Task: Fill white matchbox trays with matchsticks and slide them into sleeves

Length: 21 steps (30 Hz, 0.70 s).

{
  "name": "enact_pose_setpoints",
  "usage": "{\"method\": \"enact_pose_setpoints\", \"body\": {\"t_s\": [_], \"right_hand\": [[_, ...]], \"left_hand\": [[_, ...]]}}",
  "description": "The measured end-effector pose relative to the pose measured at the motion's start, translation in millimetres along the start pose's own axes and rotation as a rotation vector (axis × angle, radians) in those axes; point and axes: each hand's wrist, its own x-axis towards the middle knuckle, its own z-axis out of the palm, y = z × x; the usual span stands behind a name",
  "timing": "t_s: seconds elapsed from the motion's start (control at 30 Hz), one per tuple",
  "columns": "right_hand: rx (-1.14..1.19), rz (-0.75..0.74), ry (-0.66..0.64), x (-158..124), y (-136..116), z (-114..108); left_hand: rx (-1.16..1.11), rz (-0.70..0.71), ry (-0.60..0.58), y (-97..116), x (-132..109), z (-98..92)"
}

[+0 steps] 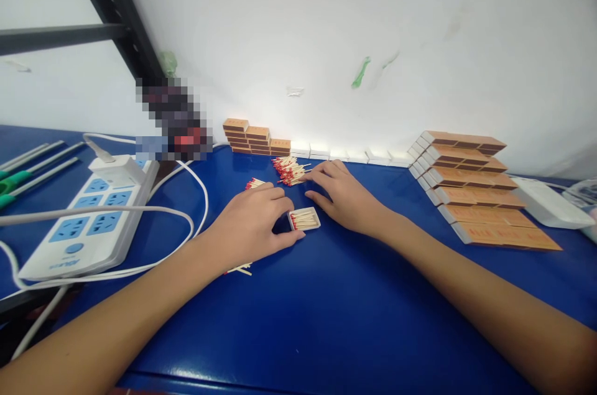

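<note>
My left hand [254,221] is closed around the left end of a small white matchbox tray [318,221], its thumb along the near side. Red-tipped matches [305,218] lie side by side in the tray. My right hand [342,196] reaches over the table with thumb and forefinger apart, its fingertips at the edge of a loose pile of matches [288,171]. A few more matches [254,183] show behind my left hand, and others [242,269] lie on the near side of its wrist.
Orange-brown matchboxes [247,138] are stacked by the wall, with white trays [349,154] in a row beside them. Larger stepped rows of matchboxes [480,193] stand right. A power strip [88,221] with white cables lies left on the blue table [345,314].
</note>
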Motion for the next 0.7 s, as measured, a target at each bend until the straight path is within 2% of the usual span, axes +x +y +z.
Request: {"method": "enact_pose_setpoints", "body": {"t_s": [0.33,0.7], "right_hand": [[-0.001,0.022,0.015,-1,6,2],[-0.008,0.071,-0.107,-3,9,-8]], "left_hand": [[0.002,0.000,-0.001,0,0,-1.1],[-0.008,0.016,0.009,-2,0,2.2]]}}
